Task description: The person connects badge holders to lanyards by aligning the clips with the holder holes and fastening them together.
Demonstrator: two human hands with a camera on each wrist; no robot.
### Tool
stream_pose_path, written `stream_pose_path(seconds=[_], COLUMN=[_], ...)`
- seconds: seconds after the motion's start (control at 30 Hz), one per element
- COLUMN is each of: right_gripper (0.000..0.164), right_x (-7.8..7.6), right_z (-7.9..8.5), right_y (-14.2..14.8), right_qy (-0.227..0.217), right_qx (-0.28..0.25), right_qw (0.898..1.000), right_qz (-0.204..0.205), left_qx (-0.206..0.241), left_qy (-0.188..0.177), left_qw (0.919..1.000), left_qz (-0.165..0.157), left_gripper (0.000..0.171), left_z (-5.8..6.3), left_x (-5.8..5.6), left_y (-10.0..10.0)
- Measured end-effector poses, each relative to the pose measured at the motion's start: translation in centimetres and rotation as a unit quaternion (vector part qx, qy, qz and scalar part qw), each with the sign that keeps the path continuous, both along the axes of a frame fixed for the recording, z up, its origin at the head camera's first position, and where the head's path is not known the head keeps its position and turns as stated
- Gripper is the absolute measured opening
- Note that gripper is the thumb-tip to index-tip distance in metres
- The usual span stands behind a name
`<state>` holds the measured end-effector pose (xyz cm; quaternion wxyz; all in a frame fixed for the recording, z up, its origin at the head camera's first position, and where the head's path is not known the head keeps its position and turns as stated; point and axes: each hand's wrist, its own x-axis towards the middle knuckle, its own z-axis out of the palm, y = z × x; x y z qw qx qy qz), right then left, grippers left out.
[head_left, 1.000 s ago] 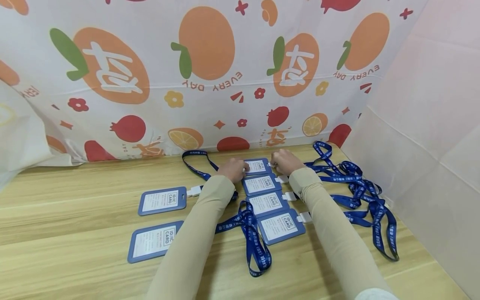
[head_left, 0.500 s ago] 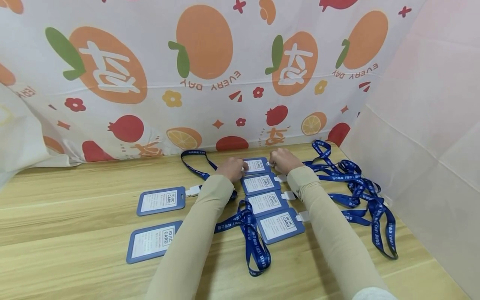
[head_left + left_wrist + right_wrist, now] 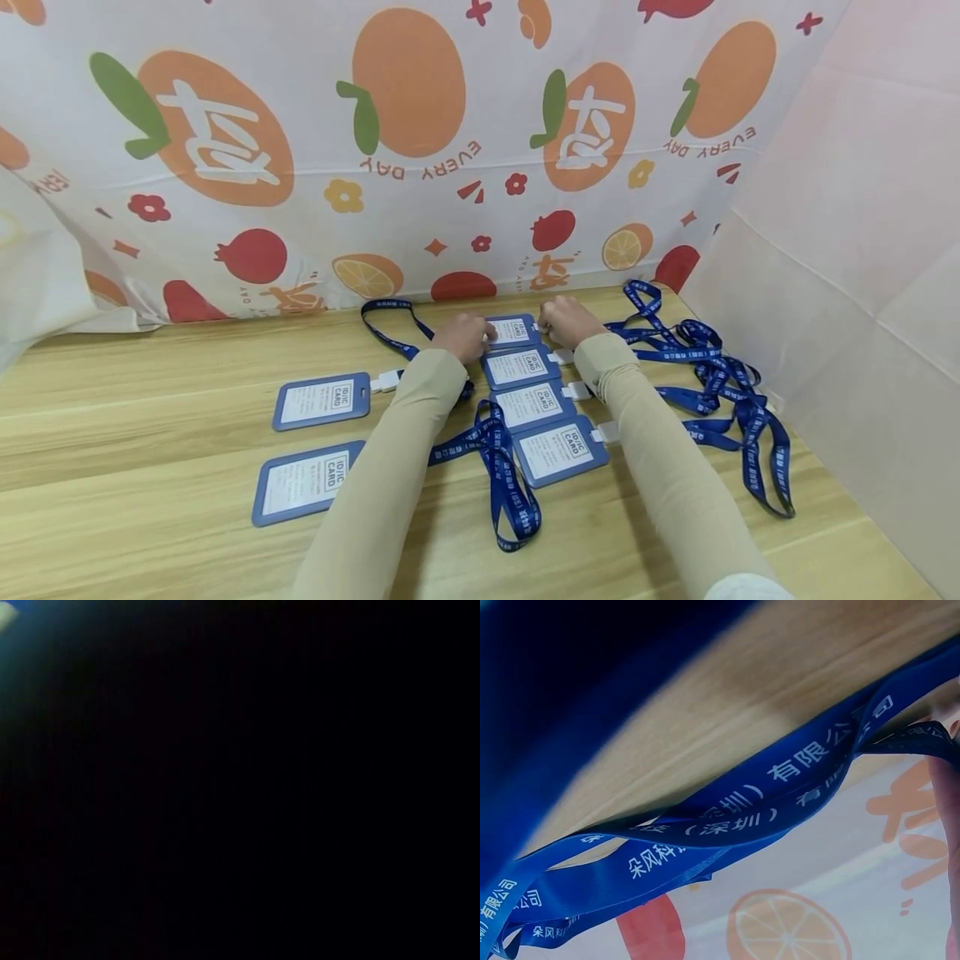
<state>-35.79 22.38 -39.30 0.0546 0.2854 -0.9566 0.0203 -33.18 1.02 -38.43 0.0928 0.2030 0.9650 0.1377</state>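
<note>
A column of blue ID card holders lies right of the middle in the head view. At its far end, my left hand (image 3: 462, 337) has curled fingers on the left edge of the farthest card holder (image 3: 512, 331). My right hand (image 3: 567, 322) pinches the white clip (image 3: 537, 327) at that holder's right end; its fingertips are partly hidden. Below it lie the second holder (image 3: 517, 367), the third holder (image 3: 534, 403) and the nearest holder (image 3: 561, 451), edges close together. In the right wrist view, blue lanyard straps (image 3: 780, 795) stretch toward the hand. The left wrist view is almost black.
To the left lie two separate card holders, an upper one (image 3: 322, 401) and a lower one (image 3: 306, 483) partly behind the left sleeve. A folded lanyard (image 3: 512, 492) rests between the forearms. Tangled lanyards (image 3: 720, 375) spread at the right, near the white side wall (image 3: 840, 250). A fruit-printed cloth (image 3: 300, 233) hangs behind.
</note>
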Motion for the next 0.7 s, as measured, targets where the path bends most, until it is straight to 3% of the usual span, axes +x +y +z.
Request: stream_pose_path(seconds=[0.7], right_gripper=[0.019], right_x=[0.33], right_z=[0.43], right_y=[-0.51], right_qy=[0.003], right_qx=[0.023], right_qw=[1.0], right_qz=[-0.013], left_qx=[-0.003], left_qy=[0.004], left_qw=[1.0], left_qz=[-0.003], left_gripper=[0.03], left_z=[-0.07], left_x=[-0.11], left_y=[0.16])
